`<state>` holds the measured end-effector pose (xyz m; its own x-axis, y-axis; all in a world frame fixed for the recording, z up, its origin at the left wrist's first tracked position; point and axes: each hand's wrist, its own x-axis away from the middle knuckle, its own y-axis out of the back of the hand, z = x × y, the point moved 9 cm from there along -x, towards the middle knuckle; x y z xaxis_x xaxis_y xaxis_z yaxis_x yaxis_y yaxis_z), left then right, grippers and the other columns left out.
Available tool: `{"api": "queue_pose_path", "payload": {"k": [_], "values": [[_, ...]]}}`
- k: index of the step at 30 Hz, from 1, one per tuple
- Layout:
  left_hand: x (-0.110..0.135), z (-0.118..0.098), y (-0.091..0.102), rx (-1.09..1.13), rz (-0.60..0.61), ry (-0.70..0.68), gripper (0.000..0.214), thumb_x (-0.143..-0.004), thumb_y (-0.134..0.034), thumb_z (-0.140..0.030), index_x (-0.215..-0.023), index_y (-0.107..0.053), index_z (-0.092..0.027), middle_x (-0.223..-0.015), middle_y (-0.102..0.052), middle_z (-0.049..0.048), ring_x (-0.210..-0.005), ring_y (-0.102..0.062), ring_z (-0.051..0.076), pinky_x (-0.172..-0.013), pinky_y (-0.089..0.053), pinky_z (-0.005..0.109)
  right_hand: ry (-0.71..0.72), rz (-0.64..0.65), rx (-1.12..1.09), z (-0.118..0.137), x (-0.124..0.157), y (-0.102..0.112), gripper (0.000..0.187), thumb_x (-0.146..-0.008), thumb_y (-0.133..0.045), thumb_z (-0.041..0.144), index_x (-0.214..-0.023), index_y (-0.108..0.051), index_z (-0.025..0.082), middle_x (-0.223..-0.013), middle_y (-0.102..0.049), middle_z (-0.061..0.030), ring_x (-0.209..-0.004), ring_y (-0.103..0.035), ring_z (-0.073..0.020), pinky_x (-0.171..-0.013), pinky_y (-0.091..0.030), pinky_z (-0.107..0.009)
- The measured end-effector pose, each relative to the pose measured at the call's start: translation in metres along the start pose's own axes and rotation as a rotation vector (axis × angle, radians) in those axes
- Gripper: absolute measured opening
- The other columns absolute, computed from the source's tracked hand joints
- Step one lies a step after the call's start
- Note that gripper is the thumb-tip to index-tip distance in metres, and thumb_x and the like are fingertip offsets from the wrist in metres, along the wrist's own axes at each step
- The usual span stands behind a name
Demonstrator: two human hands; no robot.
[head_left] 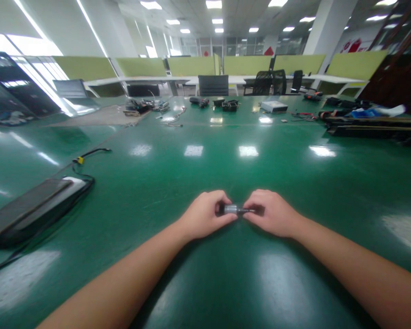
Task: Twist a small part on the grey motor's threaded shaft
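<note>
A short rod-shaped thing (pixel 230 209), with a thick silver-grey barrel and a thinner dark end, lies level between my two hands, close to the green tabletop. My left hand (pixel 205 214) is closed on its thick end, thumb below and fingers above. At the other side, the thumb and fingers of my right hand (pixel 270 212) pinch the thin dark end. Both ends are partly hidden by my fingers, so its exact kind cannot be made out.
To the left sits a flat dark device (pixel 30 205) with a black cable (pixel 92 152). Along the table's far side lie a silver box (pixel 274 107), black parts (pixel 226 104) and tangled electronics (pixel 145 107). Long black pieces (pixel 373 127) are stacked at the right.
</note>
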<state>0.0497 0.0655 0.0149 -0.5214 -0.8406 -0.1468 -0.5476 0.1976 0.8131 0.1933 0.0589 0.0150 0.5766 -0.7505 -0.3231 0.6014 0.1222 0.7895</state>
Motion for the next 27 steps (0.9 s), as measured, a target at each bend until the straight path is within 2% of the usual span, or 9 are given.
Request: {"api": "queue_pose_path", "payload": {"k": [14,20,27], "values": [[0.003,0.003,0.004,0.041,0.000,0.019,0.023,-0.082,-0.074,-0.038,-0.093,-0.067,-0.019,-0.076,-0.064,-0.0003,-0.067,-0.057,0.015,-0.060,-0.041,0.026,0.005,0.028,0.034,-0.006,0.003,0.007,0.003,-0.080,-0.073,0.021,-0.083,-0.073,0.020,-0.079,-0.070,-0.0023,-0.076,-0.062,-0.0171,-0.075,-0.044,-0.032],[0.006,0.003,0.005,0.050,0.010,0.016,0.024,-0.084,-0.073,-0.041,-0.094,-0.067,-0.019,-0.079,-0.066,0.0006,-0.068,-0.058,0.016,-0.061,-0.042,0.026,-0.063,0.079,-0.052,-0.016,0.005,0.011,0.002,-0.077,-0.072,0.017,-0.078,-0.071,0.018,-0.073,-0.067,-0.0010,-0.067,-0.060,-0.0142,-0.064,-0.044,-0.026],[0.005,0.002,0.005,0.070,0.006,0.020,0.024,-0.082,-0.074,-0.039,-0.093,-0.067,-0.019,-0.078,-0.065,0.0003,-0.068,-0.058,0.016,-0.061,-0.042,0.026,-0.057,0.084,-0.057,-0.018,0.005,0.011,0.002,-0.076,-0.072,0.017,-0.077,-0.071,0.018,-0.072,-0.067,-0.0006,-0.065,-0.060,-0.0139,-0.062,-0.044,-0.026]]}}
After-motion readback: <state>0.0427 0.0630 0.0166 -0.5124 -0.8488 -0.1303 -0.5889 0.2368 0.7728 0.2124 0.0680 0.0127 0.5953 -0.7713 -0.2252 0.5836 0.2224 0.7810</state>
